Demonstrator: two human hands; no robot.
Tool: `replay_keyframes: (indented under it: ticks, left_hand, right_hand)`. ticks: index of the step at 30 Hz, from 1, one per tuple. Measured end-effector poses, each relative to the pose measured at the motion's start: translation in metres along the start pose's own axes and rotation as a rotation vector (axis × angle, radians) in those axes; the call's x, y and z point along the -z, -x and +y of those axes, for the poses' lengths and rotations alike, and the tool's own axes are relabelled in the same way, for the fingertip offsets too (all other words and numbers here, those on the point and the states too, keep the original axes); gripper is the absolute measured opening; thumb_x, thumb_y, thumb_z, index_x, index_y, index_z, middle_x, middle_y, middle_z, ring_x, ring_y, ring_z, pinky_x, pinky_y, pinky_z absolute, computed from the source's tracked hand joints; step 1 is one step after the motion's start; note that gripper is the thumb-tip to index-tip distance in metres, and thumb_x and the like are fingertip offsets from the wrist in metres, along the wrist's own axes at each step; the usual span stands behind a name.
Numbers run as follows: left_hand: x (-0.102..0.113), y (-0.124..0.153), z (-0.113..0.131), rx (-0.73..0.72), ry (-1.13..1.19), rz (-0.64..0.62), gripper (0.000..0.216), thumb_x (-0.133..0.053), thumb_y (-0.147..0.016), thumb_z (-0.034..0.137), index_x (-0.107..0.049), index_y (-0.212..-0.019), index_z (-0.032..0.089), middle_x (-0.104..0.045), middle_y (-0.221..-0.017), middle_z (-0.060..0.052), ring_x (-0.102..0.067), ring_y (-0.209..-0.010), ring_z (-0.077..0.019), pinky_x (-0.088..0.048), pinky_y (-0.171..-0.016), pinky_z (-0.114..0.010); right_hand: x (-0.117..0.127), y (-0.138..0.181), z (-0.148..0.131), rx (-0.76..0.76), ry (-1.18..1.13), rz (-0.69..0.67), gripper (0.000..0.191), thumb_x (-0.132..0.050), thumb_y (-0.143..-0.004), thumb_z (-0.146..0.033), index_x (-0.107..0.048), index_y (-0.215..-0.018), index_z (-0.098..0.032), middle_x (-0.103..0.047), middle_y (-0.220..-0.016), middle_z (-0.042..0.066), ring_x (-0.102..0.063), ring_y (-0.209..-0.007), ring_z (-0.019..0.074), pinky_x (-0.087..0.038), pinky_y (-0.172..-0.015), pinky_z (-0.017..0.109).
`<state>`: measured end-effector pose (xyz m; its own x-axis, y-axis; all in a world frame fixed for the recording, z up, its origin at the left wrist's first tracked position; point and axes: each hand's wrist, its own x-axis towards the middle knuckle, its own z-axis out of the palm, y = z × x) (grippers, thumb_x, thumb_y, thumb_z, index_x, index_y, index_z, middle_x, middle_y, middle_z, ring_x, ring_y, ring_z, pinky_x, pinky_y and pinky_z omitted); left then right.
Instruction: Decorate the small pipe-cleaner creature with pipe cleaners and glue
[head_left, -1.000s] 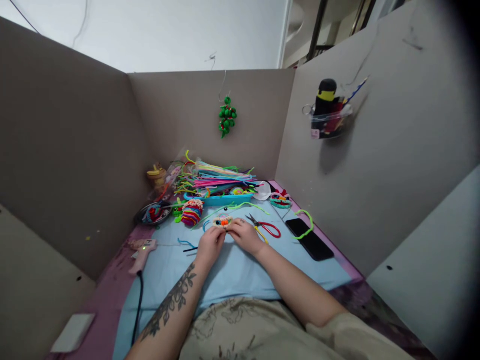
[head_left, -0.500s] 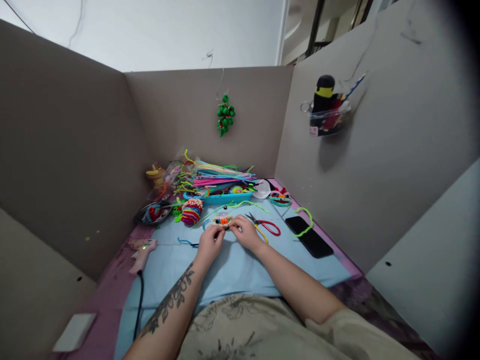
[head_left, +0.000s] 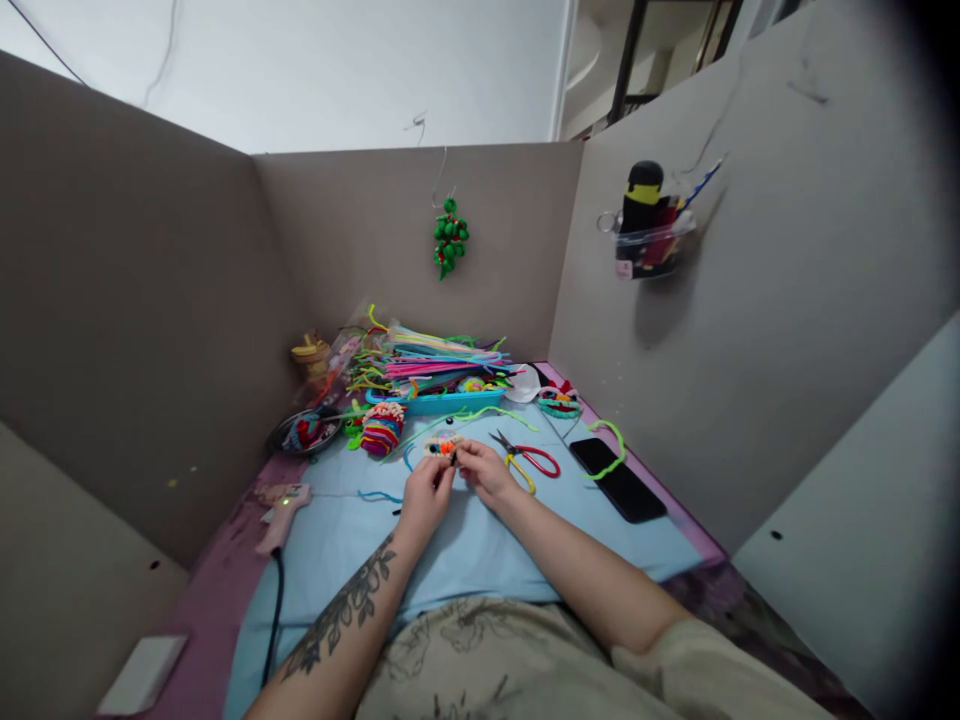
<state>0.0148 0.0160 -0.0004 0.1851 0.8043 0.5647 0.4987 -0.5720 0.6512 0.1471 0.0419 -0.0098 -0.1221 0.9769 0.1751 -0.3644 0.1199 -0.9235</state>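
Note:
Both of my hands meet over the light blue mat at the middle of the desk. My left hand and my right hand pinch a small pipe-cleaner piece, cream with orange and dark bits, held just above the mat. Fingers of both hands are curled round its near edge. Red-and-yellow scissors lie right of my right hand. A blue pipe-cleaner scrap lies left of my left hand.
A pile of coloured pipe cleaners fills a blue tray at the back. A striped woven piece, a dark dish, a pink glue gun and a black phone with a green pipe cleaner sit around. Cardboard walls enclose the desk.
My hands have shifted slightly nearer and lifted the small piece a little off the mat; the camera has tilted a bit. Everything else on the desk stays where it was.

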Motion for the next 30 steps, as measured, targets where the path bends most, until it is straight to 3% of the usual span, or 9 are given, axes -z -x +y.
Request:
replay_keyframes:
  ticks: [2,6,10,15,21,25,30]
  left_hand:
    - [0.004,0.000,-0.002,-0.010,-0.046,-0.016,0.015,-0.046,-0.083,0.023,-0.059,-0.084,0.017,-0.058,-0.078,-0.004,-0.054,-0.073,-0.0152,-0.041,-0.068,-0.025]
    - [0.008,0.001,-0.006,-0.044,-0.148,-0.066,0.017,-0.043,-0.085,0.022,-0.060,-0.088,0.018,-0.059,-0.083,-0.006,-0.055,-0.077,-0.0168,-0.042,-0.070,-0.027]
    - [0.007,0.002,-0.008,-0.083,-0.204,-0.098,0.019,-0.043,-0.085,0.021,-0.061,-0.089,0.019,-0.060,-0.086,-0.007,-0.056,-0.082,-0.0178,-0.042,-0.074,-0.028]
    - [0.007,0.002,-0.011,-0.099,-0.253,-0.106,0.020,-0.042,-0.086,0.022,-0.062,-0.089,0.021,-0.061,-0.085,-0.007,-0.056,-0.084,-0.0184,-0.043,-0.076,-0.029]
    - [0.008,0.000,-0.011,-0.052,-0.234,-0.078,0.019,-0.044,-0.085,0.024,-0.062,-0.082,0.019,-0.058,-0.078,-0.005,-0.054,-0.075,-0.0174,-0.041,-0.068,-0.027]
    - [0.009,-0.003,-0.010,0.005,-0.123,-0.062,0.015,-0.047,-0.082,0.023,-0.060,-0.078,0.019,-0.057,-0.074,-0.004,-0.053,-0.072,-0.0163,-0.040,-0.066,-0.026]
    - [0.008,-0.005,-0.007,0.067,0.017,-0.001,0.016,-0.048,-0.081,0.026,-0.060,-0.074,0.017,-0.055,-0.070,-0.002,-0.051,-0.066,-0.0143,-0.037,-0.061,-0.024]
  right_hand:
    - [0.005,0.002,-0.011,0.140,0.228,0.026,0.020,-0.060,-0.073,-0.032,-0.063,-0.085,-0.017,-0.061,-0.076,0.003,-0.053,-0.063,0.0129,-0.043,-0.058,0.026]
    - [0.014,0.009,-0.027,0.526,0.724,-0.022,0.016,-0.057,-0.078,-0.022,-0.065,-0.091,-0.020,-0.061,-0.093,0.006,-0.054,-0.090,0.0186,-0.043,-0.080,0.034]
    - [0.018,0.011,-0.026,0.674,0.990,-0.137,0.020,-0.056,-0.078,-0.015,-0.065,-0.095,-0.022,-0.060,-0.092,0.007,-0.051,-0.094,0.0203,-0.041,-0.086,0.038]
    - [0.019,0.008,-0.019,0.667,1.102,-0.183,0.016,-0.054,-0.080,-0.014,-0.066,-0.088,-0.022,-0.060,-0.087,0.006,-0.049,-0.091,0.0203,-0.042,-0.081,0.037]
    - [0.017,0.004,-0.016,0.566,1.101,-0.131,0.013,-0.054,-0.078,-0.011,-0.063,-0.076,-0.020,-0.058,-0.081,0.004,-0.049,-0.086,0.0186,-0.041,-0.078,0.033]
    - [0.009,0.003,-0.017,0.497,0.886,-0.060,0.013,-0.052,-0.077,-0.011,-0.061,-0.070,-0.019,-0.057,-0.078,0.002,-0.051,-0.080,0.0157,-0.041,-0.075,0.030]
    - [-0.003,0.000,-0.013,0.319,0.524,0.039,0.011,-0.055,-0.074,-0.023,-0.056,-0.064,-0.017,-0.055,-0.069,0.000,-0.051,-0.070,0.0134,-0.041,-0.066,0.026]
